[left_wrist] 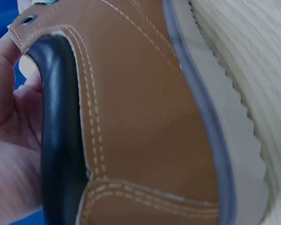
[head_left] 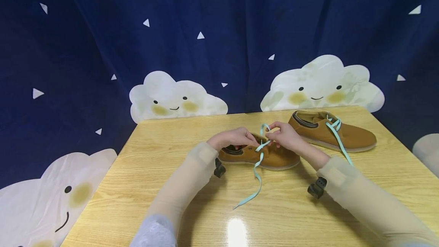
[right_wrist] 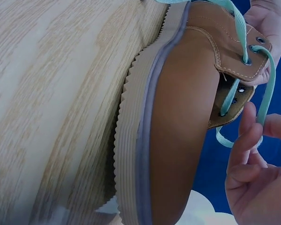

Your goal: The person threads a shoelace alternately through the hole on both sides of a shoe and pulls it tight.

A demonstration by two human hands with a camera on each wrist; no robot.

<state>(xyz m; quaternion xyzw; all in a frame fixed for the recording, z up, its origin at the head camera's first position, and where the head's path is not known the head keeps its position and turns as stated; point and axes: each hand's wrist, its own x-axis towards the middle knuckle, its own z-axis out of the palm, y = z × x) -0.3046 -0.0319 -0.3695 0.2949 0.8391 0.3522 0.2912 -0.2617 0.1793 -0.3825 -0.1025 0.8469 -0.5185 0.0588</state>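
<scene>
A brown leather shoe [head_left: 282, 158] with a pale sole lies on its sole on the wooden table, toe to the right. My left hand [head_left: 234, 137] pinches the shoe's eyelet flap at the opening; in the left wrist view the thumb and fingers sit behind the dark padded collar [left_wrist: 61, 126]. A mint-green shoelace [right_wrist: 268, 89] threads through the front eyelets, one end trailing onto the table. My right hand [head_left: 284, 135] pinches this lace above the shoe, between thumb and fingertips in the right wrist view. Part of the left hand's grip is hidden by the flap.
A second brown shoe [head_left: 353, 137] with a mint-green lace stands at the back right, its lace hanging toward the right forearm. Behind the wooden table [head_left: 137, 186] hangs a dark blue curtain [head_left: 219, 41] with clouds and white triangles. Small black wrist cameras sit under both wrists.
</scene>
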